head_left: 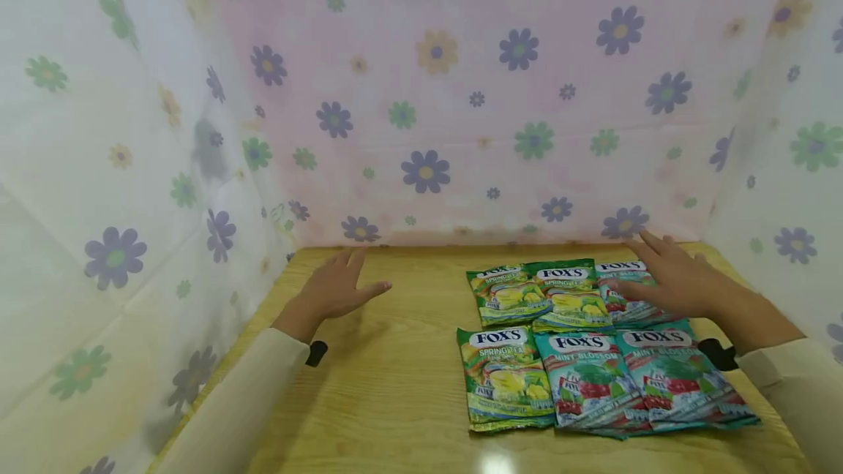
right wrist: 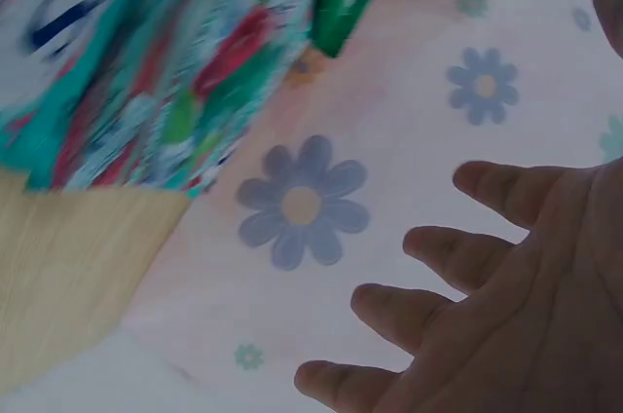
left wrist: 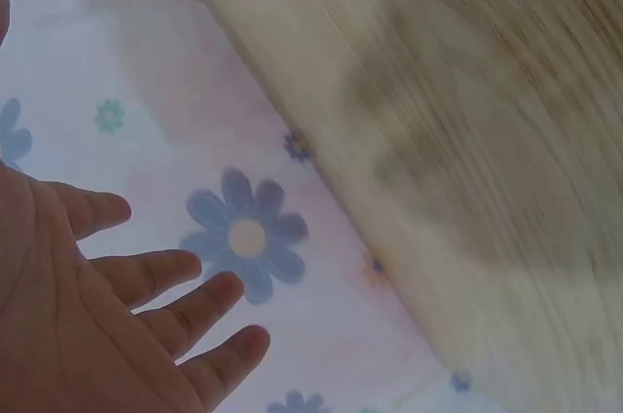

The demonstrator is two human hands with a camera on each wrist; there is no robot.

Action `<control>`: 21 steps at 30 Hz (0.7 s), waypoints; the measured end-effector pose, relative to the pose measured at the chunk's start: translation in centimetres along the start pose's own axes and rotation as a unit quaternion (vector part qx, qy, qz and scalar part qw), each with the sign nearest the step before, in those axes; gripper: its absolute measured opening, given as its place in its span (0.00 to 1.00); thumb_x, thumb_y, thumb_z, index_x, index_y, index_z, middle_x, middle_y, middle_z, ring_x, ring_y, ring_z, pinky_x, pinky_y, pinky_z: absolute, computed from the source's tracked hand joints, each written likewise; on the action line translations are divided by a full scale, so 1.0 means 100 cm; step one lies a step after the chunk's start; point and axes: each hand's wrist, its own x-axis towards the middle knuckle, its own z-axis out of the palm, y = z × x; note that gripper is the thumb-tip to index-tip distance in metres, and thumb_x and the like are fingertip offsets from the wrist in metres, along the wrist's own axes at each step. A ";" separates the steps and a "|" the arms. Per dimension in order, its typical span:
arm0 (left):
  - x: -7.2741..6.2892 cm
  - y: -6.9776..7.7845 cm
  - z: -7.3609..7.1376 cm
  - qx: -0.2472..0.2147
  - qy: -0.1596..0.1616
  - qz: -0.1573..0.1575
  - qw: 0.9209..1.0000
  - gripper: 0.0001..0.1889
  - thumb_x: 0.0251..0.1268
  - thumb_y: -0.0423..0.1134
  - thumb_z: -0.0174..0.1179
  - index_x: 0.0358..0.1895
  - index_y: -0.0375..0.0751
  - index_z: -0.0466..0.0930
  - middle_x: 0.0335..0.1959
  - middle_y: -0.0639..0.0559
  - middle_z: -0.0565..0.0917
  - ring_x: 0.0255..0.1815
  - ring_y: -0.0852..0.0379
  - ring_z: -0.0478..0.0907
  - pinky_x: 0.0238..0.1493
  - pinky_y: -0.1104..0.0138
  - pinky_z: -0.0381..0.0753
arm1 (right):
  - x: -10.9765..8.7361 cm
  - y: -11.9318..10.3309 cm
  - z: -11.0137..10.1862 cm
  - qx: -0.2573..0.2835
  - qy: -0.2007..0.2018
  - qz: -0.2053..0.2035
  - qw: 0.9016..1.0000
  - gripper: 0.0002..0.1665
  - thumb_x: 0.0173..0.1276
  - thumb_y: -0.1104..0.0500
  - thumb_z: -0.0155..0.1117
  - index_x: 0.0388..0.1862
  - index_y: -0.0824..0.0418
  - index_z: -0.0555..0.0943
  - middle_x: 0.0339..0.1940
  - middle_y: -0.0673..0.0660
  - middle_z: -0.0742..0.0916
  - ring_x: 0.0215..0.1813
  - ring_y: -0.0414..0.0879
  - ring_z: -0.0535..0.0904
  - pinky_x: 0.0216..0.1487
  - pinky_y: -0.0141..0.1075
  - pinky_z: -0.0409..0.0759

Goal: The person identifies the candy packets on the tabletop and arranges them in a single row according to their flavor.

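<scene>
Fingers (left wrist: 190, 318) spread, empty: left hand (head_left: 339, 290), right hand (head_left: 685, 287); low sweep could shove teal rectangular plastic candy bag (head_left: 624, 310), 4 o'clock.

I'd call this a small screened-off booth around a table (head_left: 388, 401) with a pale wood-grain top. Creased sheeting (head_left: 474, 86) closes it in on 3 sides, back, left and right, printed with purple, green and orange flowers. Light gleams off the table's near part. Whether a home, office or workshop lies beyond, I can't tell.
</scene>
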 end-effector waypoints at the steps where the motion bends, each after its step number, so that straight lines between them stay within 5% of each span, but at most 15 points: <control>1: 0.003 0.004 0.002 -0.015 -0.002 -0.001 1.000 0.58 0.64 0.84 0.40 0.86 0.46 0.42 0.84 0.35 0.53 0.79 0.27 0.59 0.71 0.33 0.66 | 0.003 -0.003 -0.001 0.010 0.002 -0.006 1.000 0.59 0.72 0.29 0.61 0.85 0.64 0.52 0.83 0.78 0.52 0.77 0.85 0.48 0.63 0.85 0.49; 15: 0.036 0.065 0.036 -0.217 -0.038 -0.018 0.975 0.60 0.60 0.81 0.55 0.85 0.43 0.49 0.84 0.39 0.53 0.84 0.37 0.52 0.79 0.38 0.58 | 0.031 -0.038 -0.002 0.122 0.017 -0.018 0.992 0.54 0.75 0.34 0.61 0.83 0.67 0.57 0.80 0.76 0.62 0.77 0.79 0.57 0.69 0.77 0.61; 21: 0.045 0.086 0.051 -0.272 -0.042 -0.020 0.961 0.57 0.61 0.77 0.58 0.84 0.42 0.53 0.81 0.39 0.63 0.77 0.38 0.67 0.72 0.40 0.71 | 0.036 -0.046 0.002 0.160 0.021 -0.023 0.987 0.48 0.78 0.39 0.60 0.81 0.69 0.60 0.77 0.75 0.68 0.72 0.76 0.67 0.63 0.73 0.71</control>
